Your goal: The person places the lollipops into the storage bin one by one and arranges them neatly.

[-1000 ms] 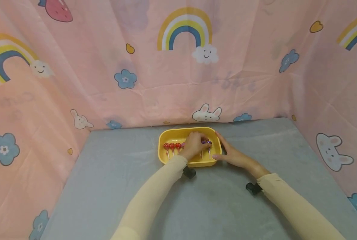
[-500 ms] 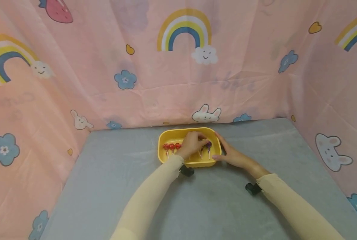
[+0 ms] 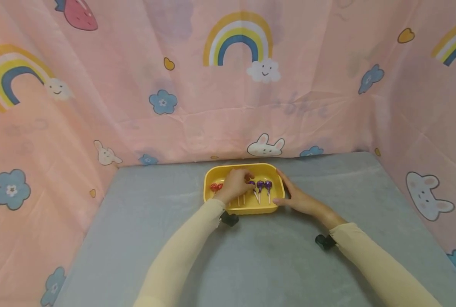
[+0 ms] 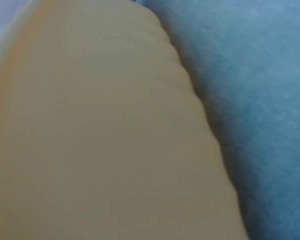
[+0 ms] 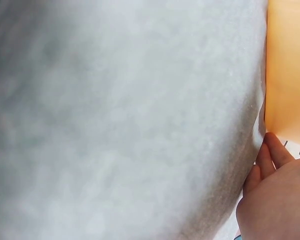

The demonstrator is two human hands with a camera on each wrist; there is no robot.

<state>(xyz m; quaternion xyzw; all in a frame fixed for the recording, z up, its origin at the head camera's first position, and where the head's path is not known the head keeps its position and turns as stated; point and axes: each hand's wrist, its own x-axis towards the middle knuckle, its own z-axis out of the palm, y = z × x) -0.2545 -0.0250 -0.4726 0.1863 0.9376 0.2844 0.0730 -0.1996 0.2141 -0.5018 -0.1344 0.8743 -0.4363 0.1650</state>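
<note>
A yellow plastic tray (image 3: 220,169) stands on the table, holding a row of lollipops. Red-headed lollipops (image 3: 214,187) lie at its left end, and purple-headed lollipops (image 3: 260,184) at its right. My left hand (image 3: 233,186) reaches inside over the middle of the row with bent fingers, covering several heads; whether it pinches one is hidden. White sticks show below that hand. At the tray's right end, my right hand (image 3: 301,201) holds the corner, thumb at the front and fingers along the side. In the right wrist view its fingers (image 5: 277,150) touch the tray wall.
A grey-blue cloth covers the table (image 3: 274,256). Pink printed curtain (image 3: 197,128) hangs behind and along both sides. Only a sleeve (image 4: 105,130) and table cloth show in the left wrist view.
My left hand has shifted left along the row, uncovering more purple lollipops and covering some red ones. The right hand has stayed at the tray's right end.
</note>
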